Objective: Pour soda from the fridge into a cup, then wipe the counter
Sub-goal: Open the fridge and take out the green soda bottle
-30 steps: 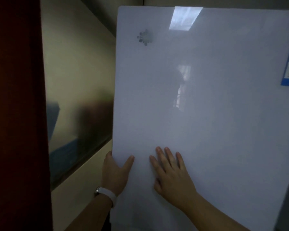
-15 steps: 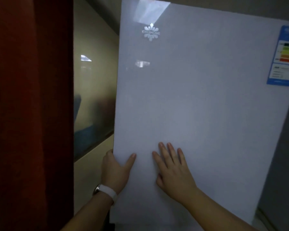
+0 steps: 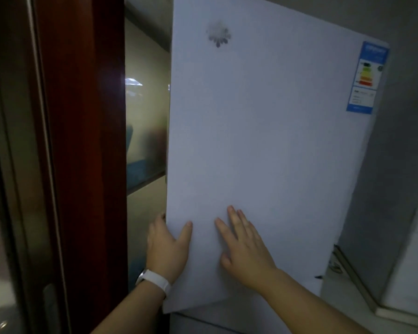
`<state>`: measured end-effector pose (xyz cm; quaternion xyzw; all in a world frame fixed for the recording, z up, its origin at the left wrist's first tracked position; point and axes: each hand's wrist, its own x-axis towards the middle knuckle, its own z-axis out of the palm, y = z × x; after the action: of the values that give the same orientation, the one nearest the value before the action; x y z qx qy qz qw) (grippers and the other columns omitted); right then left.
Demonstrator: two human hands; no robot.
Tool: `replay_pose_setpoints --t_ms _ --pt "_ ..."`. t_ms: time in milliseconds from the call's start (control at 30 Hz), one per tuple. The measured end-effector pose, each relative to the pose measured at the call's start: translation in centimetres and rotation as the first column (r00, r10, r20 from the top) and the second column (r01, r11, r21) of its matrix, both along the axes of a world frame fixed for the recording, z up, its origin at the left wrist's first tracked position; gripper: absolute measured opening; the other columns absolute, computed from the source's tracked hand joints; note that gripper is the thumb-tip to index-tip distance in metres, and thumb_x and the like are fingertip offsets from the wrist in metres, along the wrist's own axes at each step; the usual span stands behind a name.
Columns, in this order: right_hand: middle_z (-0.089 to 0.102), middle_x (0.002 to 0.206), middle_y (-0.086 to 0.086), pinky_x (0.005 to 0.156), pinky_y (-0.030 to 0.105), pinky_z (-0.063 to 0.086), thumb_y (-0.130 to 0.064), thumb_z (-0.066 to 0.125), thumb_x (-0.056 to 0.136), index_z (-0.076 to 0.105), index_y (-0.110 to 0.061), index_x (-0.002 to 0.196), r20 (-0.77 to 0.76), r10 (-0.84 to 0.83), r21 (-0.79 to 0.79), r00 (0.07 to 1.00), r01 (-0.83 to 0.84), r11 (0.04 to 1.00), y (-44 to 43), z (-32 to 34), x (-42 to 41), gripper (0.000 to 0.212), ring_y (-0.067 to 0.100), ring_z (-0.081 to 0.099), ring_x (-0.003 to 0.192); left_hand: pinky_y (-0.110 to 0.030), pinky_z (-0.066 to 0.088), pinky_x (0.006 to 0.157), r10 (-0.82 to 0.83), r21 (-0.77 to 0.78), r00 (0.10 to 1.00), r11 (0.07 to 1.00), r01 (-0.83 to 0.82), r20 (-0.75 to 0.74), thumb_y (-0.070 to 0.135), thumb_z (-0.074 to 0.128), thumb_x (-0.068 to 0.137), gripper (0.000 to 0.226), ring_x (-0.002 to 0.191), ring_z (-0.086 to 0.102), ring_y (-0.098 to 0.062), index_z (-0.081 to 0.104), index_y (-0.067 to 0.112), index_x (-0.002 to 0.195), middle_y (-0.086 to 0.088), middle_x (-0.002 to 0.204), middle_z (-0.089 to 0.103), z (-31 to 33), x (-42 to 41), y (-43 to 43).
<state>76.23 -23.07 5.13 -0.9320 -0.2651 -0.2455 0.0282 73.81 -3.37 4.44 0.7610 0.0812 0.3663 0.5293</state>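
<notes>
We face the white upper fridge door (image 3: 263, 153), which fills the middle and right of the frame from the top edge down to the lower third, with the fridge's lower compartment (image 3: 215, 325) showing as a pale strip beneath it at the bottom centre. Both of our hands are on the door near its lower left corner. The left hand (image 3: 165, 247) grips the door's left edge: the thumb lies on the front face while the fingers wrap round behind the edge, mostly hidden. A white wristband (image 3: 155, 282) sits on that wrist. Just beside it, the right hand (image 3: 245, 244) presses flat on the door's front, its fingers straight and slightly spread, holding nothing. A blurred grey logo (image 3: 218, 36) marks the top of the door, and a blue energy label (image 3: 367, 78) with coloured bars is stuck in its upper right corner. A dark red wooden door frame (image 3: 82, 141) fills the left of the frame, with a frosted glass panel (image 3: 145, 131) between it and the fridge. A grey wall (image 3: 401, 141) stands at the right. We cannot tell whether the door is shut or slightly ajar
</notes>
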Motion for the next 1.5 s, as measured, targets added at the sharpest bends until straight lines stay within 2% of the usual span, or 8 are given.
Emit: replay_pose_setpoints --t_ms 267,400,533,700,900,1100,1300,1500 --pt "-0.042 0.146 -0.005 0.120 0.033 -0.009 -0.044 0.041 0.097 -0.016 -0.029 0.154 -0.117 0.052 0.155 0.992 -0.033 0.987 -1.5 0.7 -9.3 0.081 0.014 -0.023 0.146 -0.030 0.048 0.079 -0.139 -0.152 0.981 0.976 0.159 0.135 0.053 0.046 0.092 0.042 0.097 0.059 -0.016 0.057 0.018 0.111 -0.007 0.111 0.060 0.9 -6.6 -1.5" --pt "-0.039 0.153 -0.010 0.119 0.030 -0.006 -0.050 0.039 0.098 -0.019 -0.032 0.152 -0.157 0.064 0.252 0.985 -0.023 0.967 -1.4 1.7 -14.3 0.081 0.010 -0.023 0.146 -0.033 0.038 0.093 -0.263 -0.186 0.962 0.944 0.271 0.069 0.051 0.032 0.101 0.035 0.105 0.055 -0.011 0.050 0.027 0.119 0.003 0.119 0.057 2.5 -8.5 -2.4" --pt "-0.038 0.154 -0.014 0.120 0.031 -0.003 -0.053 0.038 0.097 -0.024 -0.039 0.149 -0.147 0.062 0.293 0.987 -0.017 0.956 -1.7 2.1 -17.8 0.082 0.007 -0.023 0.145 -0.043 0.035 0.112 -0.448 -0.137 0.893 0.888 0.439 -0.044 0.074 0.033 0.089 0.069 0.127 0.049 -0.014 0.041 0.030 0.142 0.004 0.139 0.052 1.9 -9.0 -3.0" --pt "-0.037 0.153 -0.018 0.123 0.035 0.001 -0.056 0.030 0.094 -0.031 -0.044 0.141 -0.102 0.034 0.342 0.994 0.003 0.940 -2.6 1.1 -19.9 0.078 0.004 -0.024 0.145 -0.040 0.040 0.109 -0.688 -0.226 0.725 0.705 0.672 0.008 0.070 0.038 0.088 0.066 0.125 0.056 -0.012 0.055 0.027 0.135 0.003 0.133 0.062 1.4 -11.4 -5.8" --pt "-0.032 0.154 -0.024 0.117 0.016 -0.003 -0.050 0.035 0.091 -0.039 -0.051 0.136 -0.025 -0.058 0.465 0.998 0.063 0.883 -3.0 -0.8 -22.3 0.086 -0.002 -0.017 0.146 -0.026 0.045 0.098 -0.725 -0.161 0.688 0.676 0.720 0.032 0.048 0.038 0.095 0.037 0.112 0.060 -0.002 0.054 0.032 0.124 0.009 0.120 0.064 1.6 -13.6 -8.8" --pt "-0.015 0.161 -0.017 0.117 0.016 0.004 -0.041 0.041 0.090 -0.030 -0.049 0.143 0.011 -0.213 0.559 0.977 0.170 0.812 -3.9 -1.4 -24.9 0.089 -0.002 -0.007 0.148 -0.045 0.030 0.117 -0.802 -0.122 0.594 0.597 0.793 -0.064 0.090 0.042 0.068 0.103 0.141 0.036 -0.012 0.022 0.034 0.151 0.004 0.155 0.036 0.8 -13.9 -10.5" --pt "-0.012 0.160 -0.016 0.107 -0.001 -0.003 -0.027 0.044 0.095 -0.025 -0.045 0.144 -0.018 -0.425 0.588 0.905 0.353 0.728 -5.8 -1.7 -28.5 0.087 -0.012 -0.011 0.143 -0.037 0.013 0.123 -0.848 0.000 0.527 0.528 0.849 -0.050 0.085 0.038 0.072 0.107 0.147 0.010 -0.001 0.002 0.028 0.155 0.015 0.161 0.006 0.0 -15.9 -13.8" --pt "-0.021 0.150 -0.027 0.109 0.005 0.006 -0.033 0.049 0.098 -0.035 -0.046 0.132 -0.141 -0.516 0.634 0.845 0.477 0.608 -9.4 -0.9 -31.5 0.092 -0.013 -0.004 0.137 -0.021 0.012 0.112 -0.845 0.158 0.533 0.521 0.839 -0.040 0.069 0.040 0.081 0.094 0.138 0.012 0.004 0.000 0.026 0.155 0.015 0.150 0.016 -0.5 -18.1 -18.3"
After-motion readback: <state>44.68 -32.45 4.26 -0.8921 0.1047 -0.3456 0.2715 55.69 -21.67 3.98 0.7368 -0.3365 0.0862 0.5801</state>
